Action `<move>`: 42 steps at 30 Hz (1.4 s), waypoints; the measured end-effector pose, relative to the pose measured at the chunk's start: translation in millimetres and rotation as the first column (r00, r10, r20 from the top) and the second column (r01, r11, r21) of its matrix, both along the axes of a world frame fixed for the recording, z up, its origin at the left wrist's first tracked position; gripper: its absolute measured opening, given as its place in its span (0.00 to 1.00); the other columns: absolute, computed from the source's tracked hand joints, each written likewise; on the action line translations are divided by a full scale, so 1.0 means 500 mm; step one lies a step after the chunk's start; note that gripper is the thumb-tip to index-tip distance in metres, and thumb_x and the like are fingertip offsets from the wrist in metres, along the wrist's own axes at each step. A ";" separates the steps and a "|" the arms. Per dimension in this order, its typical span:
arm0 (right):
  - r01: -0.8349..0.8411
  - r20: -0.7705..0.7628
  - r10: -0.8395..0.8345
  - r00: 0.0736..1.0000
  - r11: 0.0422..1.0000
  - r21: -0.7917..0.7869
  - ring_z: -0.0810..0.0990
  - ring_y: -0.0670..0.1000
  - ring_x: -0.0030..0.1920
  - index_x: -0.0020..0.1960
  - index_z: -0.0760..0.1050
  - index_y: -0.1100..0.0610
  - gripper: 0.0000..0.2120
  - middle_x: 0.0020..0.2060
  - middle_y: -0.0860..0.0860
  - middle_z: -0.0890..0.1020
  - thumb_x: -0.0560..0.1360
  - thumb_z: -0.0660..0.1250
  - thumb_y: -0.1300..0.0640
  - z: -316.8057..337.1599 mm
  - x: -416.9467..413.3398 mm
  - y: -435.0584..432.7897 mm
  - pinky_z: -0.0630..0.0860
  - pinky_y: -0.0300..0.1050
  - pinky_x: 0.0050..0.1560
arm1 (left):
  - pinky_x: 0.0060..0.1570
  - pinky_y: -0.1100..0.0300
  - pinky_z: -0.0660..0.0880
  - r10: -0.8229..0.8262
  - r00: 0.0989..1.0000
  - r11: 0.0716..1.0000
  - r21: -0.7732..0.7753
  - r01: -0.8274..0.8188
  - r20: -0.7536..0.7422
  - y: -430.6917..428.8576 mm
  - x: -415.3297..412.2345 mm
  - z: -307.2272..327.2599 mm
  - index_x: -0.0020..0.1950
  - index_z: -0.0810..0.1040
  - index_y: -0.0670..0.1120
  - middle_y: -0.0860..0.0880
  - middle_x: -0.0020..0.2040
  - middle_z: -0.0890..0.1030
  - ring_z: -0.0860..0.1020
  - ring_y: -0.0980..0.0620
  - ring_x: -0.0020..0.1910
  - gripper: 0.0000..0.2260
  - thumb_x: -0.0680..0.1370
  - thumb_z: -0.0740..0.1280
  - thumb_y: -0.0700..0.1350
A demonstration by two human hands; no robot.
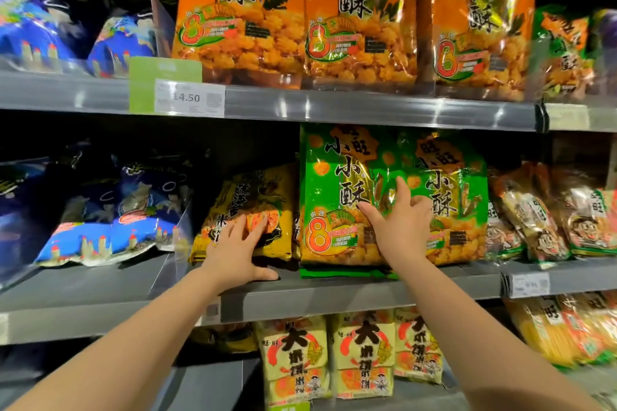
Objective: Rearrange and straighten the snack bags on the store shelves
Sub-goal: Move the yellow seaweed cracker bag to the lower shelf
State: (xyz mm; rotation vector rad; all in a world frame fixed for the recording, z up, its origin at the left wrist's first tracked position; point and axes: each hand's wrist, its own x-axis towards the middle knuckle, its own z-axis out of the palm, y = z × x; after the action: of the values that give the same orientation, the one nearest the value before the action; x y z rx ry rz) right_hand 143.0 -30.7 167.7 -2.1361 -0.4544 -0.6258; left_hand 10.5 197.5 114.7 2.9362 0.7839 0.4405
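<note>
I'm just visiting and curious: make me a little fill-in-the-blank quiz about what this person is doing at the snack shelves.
1. The left hand rests on a ____ snack bag.
2. The right hand presses against the taller packets, which are ____.
3. The three big bags on the top shelf, above the hands, are ____.
4. The price tag on that shelf's edge reads ____.

Missing words: yellow; green; orange; 14.50
</note>
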 end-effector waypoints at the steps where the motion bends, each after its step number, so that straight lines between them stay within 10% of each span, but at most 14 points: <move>1: 0.013 0.004 -0.013 1.000 1.000 0.002 0.65 0.59 0.63 0.76 0.53 0.51 0.41 0.63 0.60 0.65 0.70 0.64 0.35 -0.001 0.000 0.003 0.67 0.54 0.61 | 0.68 0.38 0.57 0.002 1.000 1.000 -0.001 -0.002 -0.004 0.004 -0.001 -0.001 0.75 0.39 0.60 0.47 0.77 0.41 0.43 0.43 0.75 0.47 0.68 0.68 0.66; 8: 0.078 0.119 -0.078 0.990 0.997 0.011 0.57 0.59 0.73 0.74 0.57 0.52 0.37 0.72 0.58 0.60 0.72 0.65 0.38 -0.015 -0.020 0.007 0.59 0.59 0.69 | 0.48 0.52 0.74 0.052 0.987 0.982 0.174 -0.079 0.153 0.018 -0.006 0.006 0.77 0.47 0.50 0.41 0.67 0.66 0.73 0.41 0.58 0.32 0.78 0.60 0.43; 21: -0.118 0.395 0.072 0.916 0.989 0.093 0.70 0.60 0.63 0.61 0.76 0.52 0.20 0.61 0.58 0.73 0.72 0.64 0.66 -0.072 -0.099 0.046 0.62 0.60 0.64 | 0.27 0.55 0.69 -0.146 0.946 0.869 0.495 -0.018 0.291 -0.062 -0.054 0.034 0.77 0.50 0.52 0.44 0.49 0.79 0.78 0.42 0.37 0.34 0.75 0.62 0.38; 25: -0.151 0.298 0.125 0.946 0.986 0.064 0.62 0.59 0.70 0.67 0.71 0.48 0.20 0.68 0.57 0.67 0.76 0.63 0.58 -0.071 -0.109 0.034 0.57 0.59 0.68 | 0.14 0.62 0.61 -0.249 0.935 0.812 0.580 0.061 0.251 -0.077 -0.090 0.015 0.67 0.73 0.47 0.48 0.27 0.72 0.68 0.48 0.17 0.39 0.56 0.79 0.37; 29: -0.076 0.146 0.101 0.984 0.983 -0.166 0.49 0.57 0.76 0.75 0.52 0.42 0.32 0.76 0.53 0.51 0.75 0.55 0.34 -0.054 -0.096 0.037 0.50 0.62 0.72 | 0.17 0.66 0.50 -0.265 0.941 0.806 0.584 0.096 0.210 -0.099 -0.113 -0.014 0.66 0.74 0.49 0.50 0.26 0.67 0.62 0.52 0.19 0.41 0.53 0.78 0.35; 34: -0.049 0.066 0.071 0.995 0.957 -0.287 0.46 0.58 0.76 0.75 0.45 0.40 0.38 0.77 0.53 0.46 0.71 0.52 0.28 -0.026 -0.072 0.051 0.50 0.66 0.71 | 0.22 0.64 0.42 -0.221 0.955 0.825 0.561 0.073 0.200 -0.123 -0.132 -0.041 0.67 0.73 0.52 0.51 0.30 0.60 0.60 0.53 0.26 0.41 0.55 0.76 0.33; 42: -0.036 0.088 0.061 0.994 0.966 -0.257 0.46 0.59 0.76 0.76 0.45 0.41 0.38 0.77 0.53 0.46 0.72 0.53 0.29 -0.034 -0.075 0.065 0.47 0.66 0.71 | 0.31 0.58 0.67 -0.202 0.915 0.910 0.412 0.044 0.348 -0.120 -0.167 -0.078 0.64 0.75 0.51 0.51 0.38 0.76 0.75 0.50 0.36 0.20 0.75 0.55 0.53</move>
State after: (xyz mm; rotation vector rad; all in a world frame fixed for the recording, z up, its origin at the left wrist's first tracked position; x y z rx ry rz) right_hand 105.3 1.6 150.7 -2.3365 -0.6690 -0.6733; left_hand -72.8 137.5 75.6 3.0582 0.4933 1.2539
